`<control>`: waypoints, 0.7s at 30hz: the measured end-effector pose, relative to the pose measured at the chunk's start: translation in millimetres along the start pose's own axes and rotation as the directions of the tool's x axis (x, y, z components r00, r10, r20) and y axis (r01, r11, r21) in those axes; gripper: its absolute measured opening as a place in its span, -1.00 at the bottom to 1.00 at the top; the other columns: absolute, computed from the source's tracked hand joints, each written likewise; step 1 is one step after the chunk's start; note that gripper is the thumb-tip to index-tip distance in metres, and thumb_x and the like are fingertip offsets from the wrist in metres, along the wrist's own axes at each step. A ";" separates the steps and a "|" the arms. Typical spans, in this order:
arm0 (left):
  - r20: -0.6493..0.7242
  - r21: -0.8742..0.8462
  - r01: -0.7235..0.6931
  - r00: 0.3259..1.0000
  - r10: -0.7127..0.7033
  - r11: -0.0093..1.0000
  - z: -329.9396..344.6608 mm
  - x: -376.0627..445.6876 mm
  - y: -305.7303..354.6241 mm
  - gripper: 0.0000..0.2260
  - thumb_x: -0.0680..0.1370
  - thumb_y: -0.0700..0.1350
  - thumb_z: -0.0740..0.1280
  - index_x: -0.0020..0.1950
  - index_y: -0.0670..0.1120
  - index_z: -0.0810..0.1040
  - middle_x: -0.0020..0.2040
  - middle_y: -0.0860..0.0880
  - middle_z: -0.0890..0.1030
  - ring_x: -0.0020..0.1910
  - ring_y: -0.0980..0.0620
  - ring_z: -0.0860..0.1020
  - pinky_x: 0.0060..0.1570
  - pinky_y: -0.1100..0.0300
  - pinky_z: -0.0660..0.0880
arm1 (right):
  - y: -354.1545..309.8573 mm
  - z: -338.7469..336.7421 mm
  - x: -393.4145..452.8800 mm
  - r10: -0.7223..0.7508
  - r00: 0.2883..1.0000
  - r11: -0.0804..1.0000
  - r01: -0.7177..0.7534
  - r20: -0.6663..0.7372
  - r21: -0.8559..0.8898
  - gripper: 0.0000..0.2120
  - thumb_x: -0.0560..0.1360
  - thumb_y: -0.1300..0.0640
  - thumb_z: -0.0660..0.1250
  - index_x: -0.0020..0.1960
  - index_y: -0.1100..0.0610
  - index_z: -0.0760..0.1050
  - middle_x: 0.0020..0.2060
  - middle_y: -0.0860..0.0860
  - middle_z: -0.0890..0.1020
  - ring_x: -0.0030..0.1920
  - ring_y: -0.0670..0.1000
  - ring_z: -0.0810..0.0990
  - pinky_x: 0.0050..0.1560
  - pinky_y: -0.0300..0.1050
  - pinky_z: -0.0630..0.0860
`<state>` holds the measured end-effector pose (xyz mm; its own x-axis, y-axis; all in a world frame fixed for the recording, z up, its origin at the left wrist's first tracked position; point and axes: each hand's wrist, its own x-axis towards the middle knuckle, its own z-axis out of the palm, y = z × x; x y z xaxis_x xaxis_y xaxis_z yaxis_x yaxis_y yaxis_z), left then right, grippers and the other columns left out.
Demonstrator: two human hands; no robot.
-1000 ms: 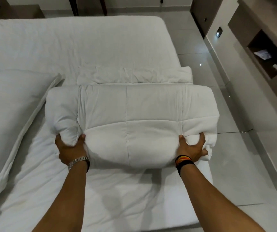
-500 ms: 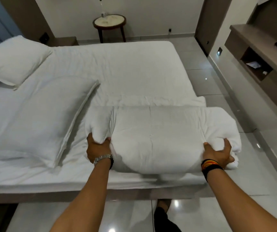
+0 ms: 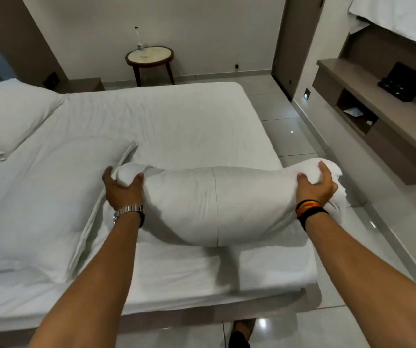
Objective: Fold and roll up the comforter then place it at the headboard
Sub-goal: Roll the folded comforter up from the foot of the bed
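Note:
The white comforter (image 3: pixel 217 204) is a thick roll, held up above the near right part of the bed (image 3: pixel 177 126). My left hand (image 3: pixel 123 190) grips its left end, fingers sunk into the fabric. My right hand (image 3: pixel 315 187) clamps the right end, which juts past the bed's right edge. The roll casts a shadow on the sheet below it. The headboard end lies to the left, where two white pillows rest: a large one (image 3: pixel 41 204) just left of the roll and a smaller one (image 3: pixel 11 116) farther back.
A round side table (image 3: pixel 149 56) with a bottle stands behind the bed. A wall shelf unit (image 3: pixel 377 116) runs along the right over the glossy tiled floor (image 3: pixel 302 141). My foot (image 3: pixel 241 332) shows at the bed's near edge.
The roll has been lifted off the mattress and its loose flap is gone from the sheet. My view has risen and pulled back, showing more of the room.

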<state>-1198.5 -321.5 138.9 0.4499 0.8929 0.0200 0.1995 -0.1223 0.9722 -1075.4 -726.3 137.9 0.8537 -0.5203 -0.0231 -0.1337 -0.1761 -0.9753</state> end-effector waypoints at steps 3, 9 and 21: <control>0.150 0.333 -0.089 0.988 0.041 0.939 47.1 28.2 0.7 -0.20 0.51 0.18 0.49 0.66 0.16 0.18 0.63 -0.13 0.24 0.59 -0.22 0.27 0.51 -0.16 0.26 | 13.0 34.4 48.7 0.021 0.977 0.947 0.049 0.214 -0.318 -0.36 0.59 -0.09 0.43 0.60 0.03 0.37 0.56 0.19 0.21 0.47 0.27 0.40 0.45 -0.07 0.33; 0.369 0.824 -0.330 0.930 0.007 0.460 145.7 5.8 -79.3 -0.23 0.50 0.57 -0.14 0.67 0.31 -0.05 0.71 -0.03 -0.22 0.61 -0.30 -0.39 0.50 -0.43 -0.29 | 103.4 84.6 79.5 -0.167 0.816 0.253 0.578 0.554 -0.776 -0.27 0.66 -0.35 -0.16 0.71 0.02 0.05 0.72 0.04 -0.09 0.69 0.19 -0.17 0.55 0.40 -0.22; 0.384 0.841 -0.398 0.916 0.116 0.367 221.3 56.4 -155.5 -0.21 0.53 0.55 -0.09 0.69 0.23 -0.08 0.71 -0.07 -0.23 0.63 -0.35 -0.31 0.44 -0.57 -0.21 | 143.4 169.7 129.5 -0.056 0.788 0.518 0.548 0.613 -0.657 -0.14 0.54 -0.55 -0.29 0.71 -0.14 -0.19 0.70 0.05 -0.22 0.68 0.05 -0.31 0.50 0.47 -0.42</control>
<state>-1011.5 -348.0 -62.7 0.7693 0.6376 0.0415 0.6257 -0.7649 0.1531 -898.6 -677.2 -42.3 0.9889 0.1117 -0.0984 0.0674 -0.9253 -0.3732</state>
